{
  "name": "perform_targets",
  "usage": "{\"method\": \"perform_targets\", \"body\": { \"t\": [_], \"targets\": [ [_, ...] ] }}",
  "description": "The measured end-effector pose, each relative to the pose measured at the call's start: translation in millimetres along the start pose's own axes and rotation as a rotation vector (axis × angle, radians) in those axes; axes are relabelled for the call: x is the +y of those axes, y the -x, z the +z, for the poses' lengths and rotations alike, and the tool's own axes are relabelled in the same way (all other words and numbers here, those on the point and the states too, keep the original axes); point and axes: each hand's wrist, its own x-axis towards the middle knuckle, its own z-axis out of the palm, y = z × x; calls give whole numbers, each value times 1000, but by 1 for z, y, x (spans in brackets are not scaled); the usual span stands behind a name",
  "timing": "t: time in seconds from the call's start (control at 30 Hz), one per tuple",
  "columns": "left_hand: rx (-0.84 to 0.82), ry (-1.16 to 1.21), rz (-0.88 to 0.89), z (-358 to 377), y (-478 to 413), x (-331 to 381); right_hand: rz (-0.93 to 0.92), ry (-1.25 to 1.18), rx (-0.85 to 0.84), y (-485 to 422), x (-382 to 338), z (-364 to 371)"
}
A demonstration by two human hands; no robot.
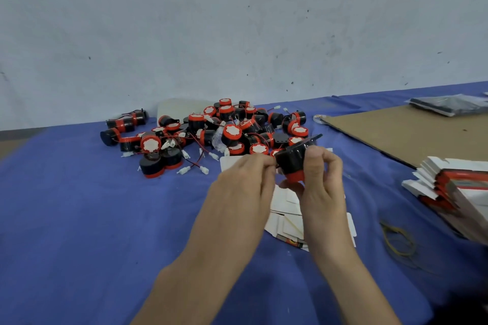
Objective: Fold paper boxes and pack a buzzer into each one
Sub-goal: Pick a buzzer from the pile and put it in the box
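Head view. Both hands raised over the blue cloth (pixel 79 219), holding one buzzer (pixel 291 159) between them, in front of the pile (pixel 211 134). Right hand (pixel 320 182) pinches the black body, thumb on top, fingers curled behind. Left hand (pixel 244 179) closed at the buzzer's left edge, fingertips together, probably nipping its wire; the contact is hidden.

Flat box blanks (pixel 287 216) lie on the cloth just under the hands. More blanks stacked at right (pixel 449 185).

Handling, by judgement: buzzer small, rigid, light; smooth plastic, so grip the round body. Thin leads snag, so tuck them, don't tug. Blanks thin card, crease easily; hold by edges.
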Motion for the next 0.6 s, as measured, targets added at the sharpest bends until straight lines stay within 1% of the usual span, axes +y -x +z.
{"method": "perform_targets", "body": {
  "t": [0.07, 0.13, 0.17, 0.23, 0.33, 0.4, 0.5, 0.6],
  "targets": [
    [6, 56, -6, -6, -1, 1, 115, -127, 20, -2, -2, 4],
    [12, 104, -19, -6, -1, 0, 197, -311, 35, -4, -2, 6],
    [30, 125, -17, -5, -1, -1, 218, -395, 22, -6, -1, 7],
    [76, 153, 20, -3, -1, -4, 254, -478, -41, -6, -1, 6],
    [79, 195, 108, 0, -1, -7, 331, -475, -142, -3, 4, 8],
    [27, 199, 151, 4, 1, -11, 376, -491, -178, 1, 6, 8],
    [-47, 85, 198, 10, 4, -21, 381, -444, -240, 5, 7, 8],
    [-20, 9, 223, 10, 1, -30, 440, -384, -213, 4, 9, 11]
  ]
}}
